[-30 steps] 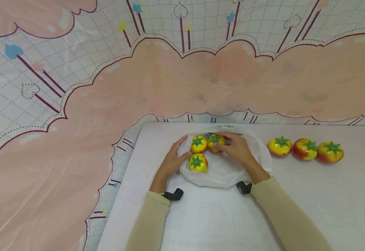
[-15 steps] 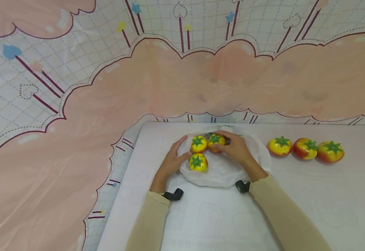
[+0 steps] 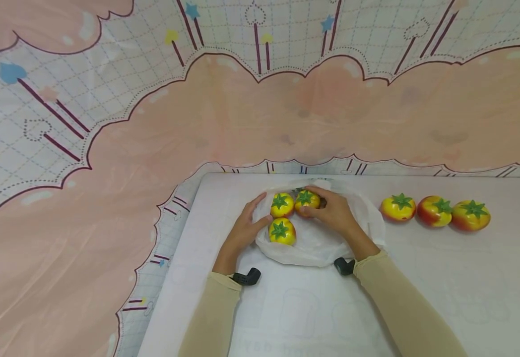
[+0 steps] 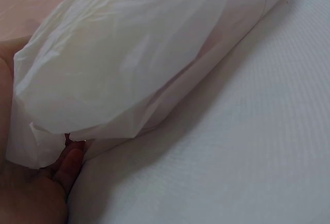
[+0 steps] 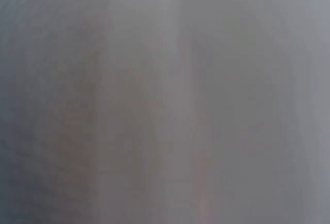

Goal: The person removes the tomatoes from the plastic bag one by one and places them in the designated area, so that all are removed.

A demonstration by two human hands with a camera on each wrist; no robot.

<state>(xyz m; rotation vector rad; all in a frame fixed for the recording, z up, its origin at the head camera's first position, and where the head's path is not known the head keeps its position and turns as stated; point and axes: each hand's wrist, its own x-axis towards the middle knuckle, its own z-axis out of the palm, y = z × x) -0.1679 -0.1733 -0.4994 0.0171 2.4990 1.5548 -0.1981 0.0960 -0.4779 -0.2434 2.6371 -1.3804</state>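
A white plastic bag point(image 3: 320, 248) lies spread on the table with its mouth open upward. Inside sit three yellow-red tomato-like fruits with green star-shaped leaf tops: a back left fruit point(image 3: 282, 204), a front fruit point(image 3: 282, 231) and a back right fruit point(image 3: 305, 199). My right hand point(image 3: 337, 214) grips the back right one between thumb and fingers. At the bag's left side, my left hand point(image 3: 243, 229) holds the rim, thumb inside near the fruits. White plastic point(image 4: 113, 64) fills much of the left wrist view beside the hand; the right wrist view is only blur.
To the right of the bag stand three more such fruits in a row: a left fruit point(image 3: 398, 208), a middle fruit point(image 3: 434, 211) and a right fruit point(image 3: 471, 215). The white table point(image 3: 295, 307) ends at a patterned backdrop point(image 3: 322, 119) behind and to the left.
My right hand and the fruit in it have shifted very slightly left. The left hand stays almost where it was.
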